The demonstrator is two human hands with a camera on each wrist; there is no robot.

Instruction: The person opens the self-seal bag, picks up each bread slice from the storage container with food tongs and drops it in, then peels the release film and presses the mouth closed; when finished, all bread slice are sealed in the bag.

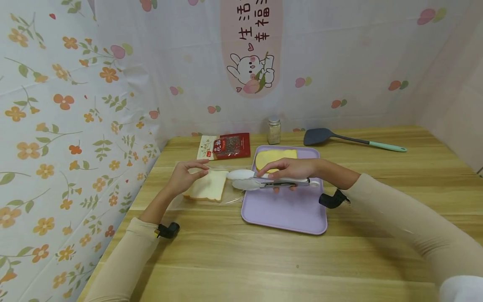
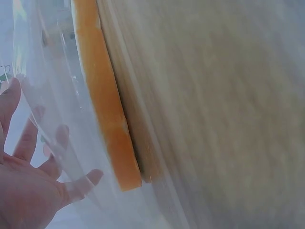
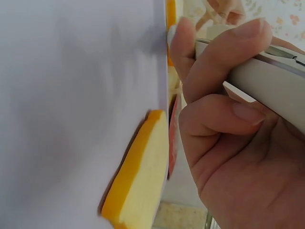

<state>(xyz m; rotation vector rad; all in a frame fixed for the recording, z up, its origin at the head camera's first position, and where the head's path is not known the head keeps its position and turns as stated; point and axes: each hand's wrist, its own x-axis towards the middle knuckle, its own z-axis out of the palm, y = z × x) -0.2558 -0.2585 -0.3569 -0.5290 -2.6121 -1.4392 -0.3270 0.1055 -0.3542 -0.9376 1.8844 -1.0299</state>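
My left hand (image 1: pixel 183 178) pinches the edge of a clear plastic bag (image 2: pixel 57 114) between thumb and forefinger, the other fingers spread behind the film. A white bread slice (image 1: pixel 208 186) with a brown crust lies in the bag on the table. Over the lilac tray (image 1: pixel 283 214), my right hand (image 1: pixel 296 168) grips tongs (image 1: pixel 277 183) by their handles, fingers curled round them. Their white tips point left, slightly apart with nothing between them, overlapping the bag in the head view. A yellow bread-shaped slice (image 1: pixel 275 155) lies on the tray's far part, partly hidden by the right hand.
Behind the bag lies a red spice packet (image 1: pixel 232 147). A spice jar (image 1: pixel 274 131) with a metal lid stands behind the tray. A dark spatula (image 1: pixel 320 136) with a mint handle lies at the back right. Patterned cloth (image 1: pixel 339 63) hangs along the table's back and left.
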